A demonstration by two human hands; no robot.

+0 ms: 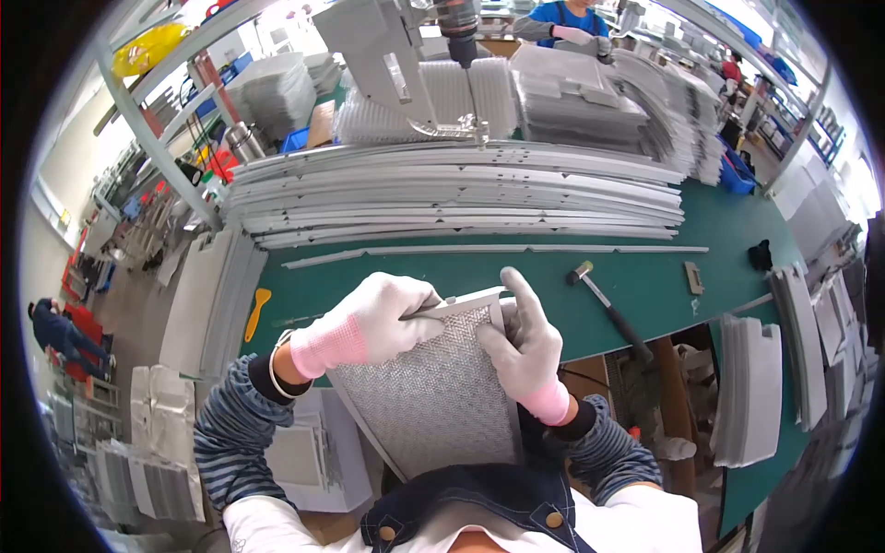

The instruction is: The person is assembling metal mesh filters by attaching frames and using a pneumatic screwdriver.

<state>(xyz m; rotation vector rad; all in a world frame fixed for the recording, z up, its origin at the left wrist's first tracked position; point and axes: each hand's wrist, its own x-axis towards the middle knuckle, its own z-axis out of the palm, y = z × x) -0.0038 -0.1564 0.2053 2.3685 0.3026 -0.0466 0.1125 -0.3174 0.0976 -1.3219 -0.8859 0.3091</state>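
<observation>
Between my hands is a metal mesh filter panel (442, 396) with a thin pale metal frame. It is tilted, its lower end close to my apron. My left hand (383, 318), in a white glove with a pink cuff, is closed on the frame's top edge. At the top right corner, my right hand (527, 350) in a matching glove grips the right side. Its index finger sticks up past the corner, and its thumb lies over the mesh. Beyond the panel, a long thin metal strip (479, 250) lies across the green bench (737, 226).
A hammer (608, 309) lies right of my hands, a yellow scraper (258, 313) left. Metal strips (461, 194) are piled behind, under a grey machine head (378, 64). Panel stacks stand at the left (207, 304) and right (749, 392). A co-worker (567, 26) stands across the bench.
</observation>
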